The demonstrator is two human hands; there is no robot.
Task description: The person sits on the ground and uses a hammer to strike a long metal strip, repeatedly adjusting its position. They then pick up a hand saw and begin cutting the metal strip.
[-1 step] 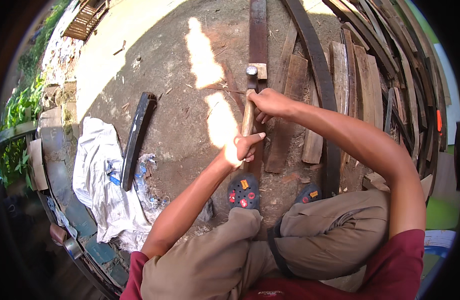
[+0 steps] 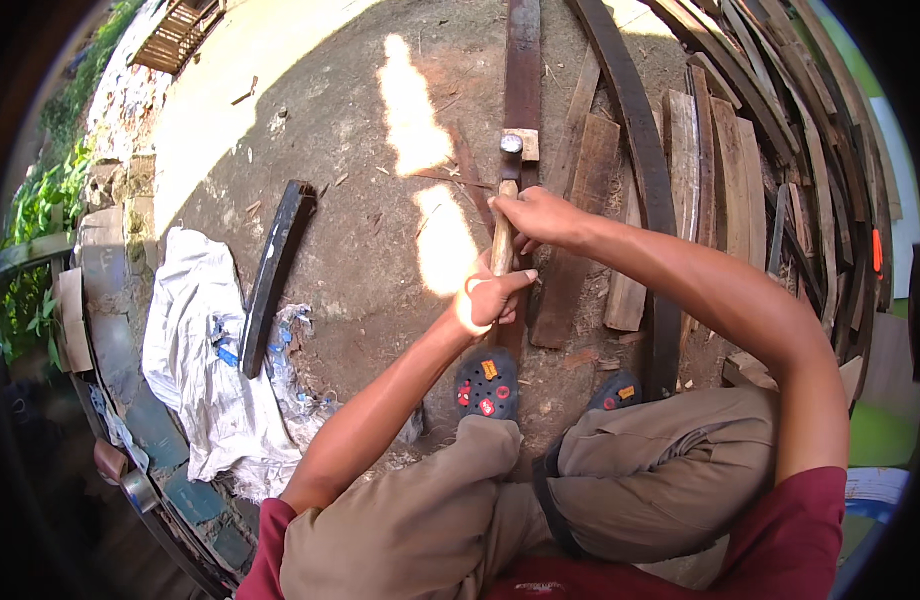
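A hammer [image 2: 503, 240] with a pale wooden handle and a round, shiny metal head lies in front of me, its head pointing away. My right hand [image 2: 538, 215] is closed around the handle just below the head. Nearer to me, my left hand [image 2: 492, 298] wraps the lower part of the handle, one digit stretched out to the right. Under the hammer runs a long dark reddish-brown board [image 2: 522, 80] on the ground. Beside the hammer head, a light wooden block [image 2: 527, 142] sits on that board. My hands hide part of the board and handle.
Several planks [image 2: 590, 190] lie at the right, with a curved dark beam [image 2: 645, 150] among them. At the left, a black bar [image 2: 272, 275] rests partly on a white sack [image 2: 205, 350]. My shoes [image 2: 487, 383] stand close to the board. A low wall borders the left side.
The view has shifted slightly. My right hand sits a little lower, and both hands still hold the hammer.
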